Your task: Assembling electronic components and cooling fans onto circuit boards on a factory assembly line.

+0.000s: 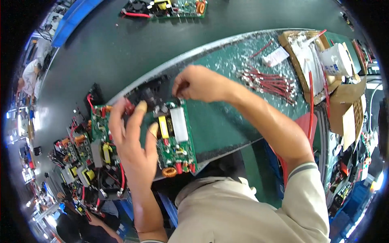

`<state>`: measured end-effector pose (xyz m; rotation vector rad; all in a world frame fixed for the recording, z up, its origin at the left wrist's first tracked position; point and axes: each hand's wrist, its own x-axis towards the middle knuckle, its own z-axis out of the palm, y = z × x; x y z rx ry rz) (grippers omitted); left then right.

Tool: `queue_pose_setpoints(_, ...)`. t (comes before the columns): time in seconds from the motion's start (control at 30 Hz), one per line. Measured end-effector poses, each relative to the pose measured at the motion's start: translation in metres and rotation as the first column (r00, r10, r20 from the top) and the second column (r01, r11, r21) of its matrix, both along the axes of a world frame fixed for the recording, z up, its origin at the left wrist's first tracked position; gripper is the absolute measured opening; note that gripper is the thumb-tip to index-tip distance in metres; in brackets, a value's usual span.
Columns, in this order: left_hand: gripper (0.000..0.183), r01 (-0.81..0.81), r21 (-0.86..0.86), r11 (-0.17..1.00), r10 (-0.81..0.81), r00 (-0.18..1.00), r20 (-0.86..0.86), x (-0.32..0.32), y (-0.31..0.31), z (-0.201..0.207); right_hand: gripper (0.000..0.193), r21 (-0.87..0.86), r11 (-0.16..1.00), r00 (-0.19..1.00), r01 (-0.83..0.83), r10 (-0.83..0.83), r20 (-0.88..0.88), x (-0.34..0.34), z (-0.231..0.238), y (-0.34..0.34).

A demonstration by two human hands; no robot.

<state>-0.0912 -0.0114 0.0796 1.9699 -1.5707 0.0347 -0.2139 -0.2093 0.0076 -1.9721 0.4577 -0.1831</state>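
A green circuit board (pixel 178 150) with a yellow transformer, a pale metal block and a copper-wound coil lies at the near edge of the green mat. My left hand (pixel 135 141) spreads its fingers over the board's left side, yellowish covers on some fingertips. Beside these fingertips sits a black plastic part (pixel 150 95), perhaps a fan, with something red near it. At the board's far corner, my right hand (pixel 200 83) has its fingers curled into a pinch. What they hold, if anything, is hidden.
More boards (pixel 91 170) with red cables crowd the left. Another board (pixel 174 9) lies on the dark surface beyond. A bundle of short red wires (pixel 271 84) rests on the right, near a cardboard tray (pixel 300 73), a white bucket (pixel 337 60) and a divided carton (pixel 344 121).
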Motion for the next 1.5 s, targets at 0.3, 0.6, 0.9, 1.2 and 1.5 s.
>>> queue_pose_setpoints(0.3,0.042,0.038,0.072,0.997,-0.040,0.999,0.023,0.005,-0.022,0.009,0.020,-0.038,0.994,0.985,-0.105,0.099,-0.138,0.004,0.004,-0.006)
queue_pose_setpoints(0.6,0.042,0.055,0.080,0.995,-0.055,0.998,-0.005,0.000,-0.021,0.012,0.014,-0.153,0.987,0.998,-0.041,0.046,0.032,-0.005,-0.015,0.008)
queue_pose_setpoints(0.9,0.043,0.013,0.083,0.996,-0.012,1.000,-0.017,-0.007,-0.015,0.012,0.014,-0.049,0.997,0.997,0.057,-0.054,0.058,-0.008,-0.022,0.014)
queue_pose_setpoints(1.2,0.039,0.026,0.027,0.999,-0.025,0.999,-0.039,-0.002,-0.004,0.002,0.016,0.026,0.999,0.999,0.047,-0.047,0.014,-0.004,-0.017,0.010)
queue_pose_setpoints(1.5,0.036,0.041,0.024,0.999,-0.039,0.997,-0.067,0.002,-0.006,0.004,0.017,-0.027,0.999,0.998,0.039,-0.040,-0.041,-0.001,-0.016,0.011)
